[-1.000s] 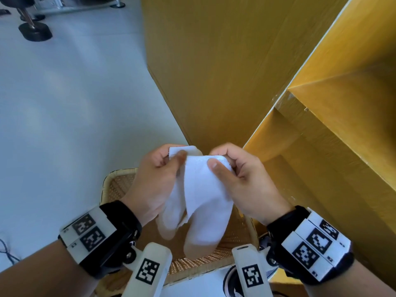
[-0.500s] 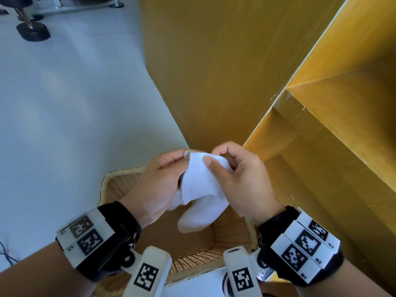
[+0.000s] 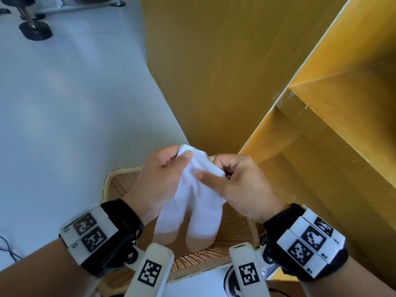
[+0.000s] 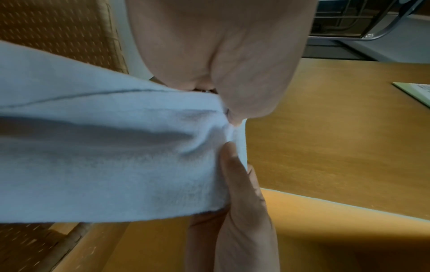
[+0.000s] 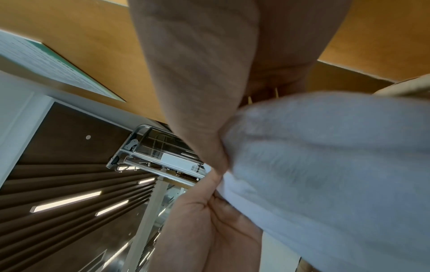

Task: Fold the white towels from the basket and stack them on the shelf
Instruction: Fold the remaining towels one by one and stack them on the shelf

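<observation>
White towel hung above the wicker basket, pinched at its top edge by both hands. The left hand gripped one corner between thumb and fingers; the right hand pinched the other. Beside them stood the wooden shelf.

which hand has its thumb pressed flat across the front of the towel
The right hand: its thumb lies across the white towel. The left hand pinches the top corner.

Grey floor w/ black stand base, dark cable at left edge.
</observation>
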Tool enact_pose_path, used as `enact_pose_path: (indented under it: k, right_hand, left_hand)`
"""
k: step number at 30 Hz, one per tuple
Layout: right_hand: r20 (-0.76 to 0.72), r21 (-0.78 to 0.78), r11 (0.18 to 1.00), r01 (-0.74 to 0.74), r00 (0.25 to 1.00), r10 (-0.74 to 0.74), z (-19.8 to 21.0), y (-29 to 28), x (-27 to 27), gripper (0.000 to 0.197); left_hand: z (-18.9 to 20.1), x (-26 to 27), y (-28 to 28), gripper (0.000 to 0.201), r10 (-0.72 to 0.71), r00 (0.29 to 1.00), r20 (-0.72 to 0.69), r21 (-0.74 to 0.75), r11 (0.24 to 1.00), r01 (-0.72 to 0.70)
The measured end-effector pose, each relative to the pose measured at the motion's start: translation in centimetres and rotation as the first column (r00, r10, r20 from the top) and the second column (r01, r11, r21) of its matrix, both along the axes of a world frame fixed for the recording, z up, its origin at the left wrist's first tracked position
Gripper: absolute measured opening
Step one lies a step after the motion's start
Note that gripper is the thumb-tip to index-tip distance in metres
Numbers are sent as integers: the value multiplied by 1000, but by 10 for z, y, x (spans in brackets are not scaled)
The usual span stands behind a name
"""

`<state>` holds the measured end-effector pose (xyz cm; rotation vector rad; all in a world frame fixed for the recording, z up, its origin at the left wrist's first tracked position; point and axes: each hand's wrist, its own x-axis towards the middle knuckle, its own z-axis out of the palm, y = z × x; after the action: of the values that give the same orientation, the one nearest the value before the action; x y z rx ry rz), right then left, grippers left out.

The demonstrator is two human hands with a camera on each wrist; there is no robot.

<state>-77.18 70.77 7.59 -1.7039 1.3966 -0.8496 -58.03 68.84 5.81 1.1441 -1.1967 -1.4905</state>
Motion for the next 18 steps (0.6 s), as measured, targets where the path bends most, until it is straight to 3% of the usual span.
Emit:
enact_pose_path:
  k: [3,12,15,18]
  right_hand:
    - [-7,37,993,-108,994,108,-2,1,-5,51]
    - [-253,194,969,-153,946,200,-13,6,-29,35]
    - [-304,214,963,-165,925,226,-15,9,-36,35]
    - [-347,264,951,-161,904,249,-16,12,-43,33]
  left_hand:
    - [2,5,-6,57,65,997,45,0,998,-65]
    - [-7,23,-16,38,249,964,97,20,967,-252]
    - [-10,29,-16,50,290,945,153,3,956,-294]
    - [-16,38,-21,42,313,940,132,36,947,-321]
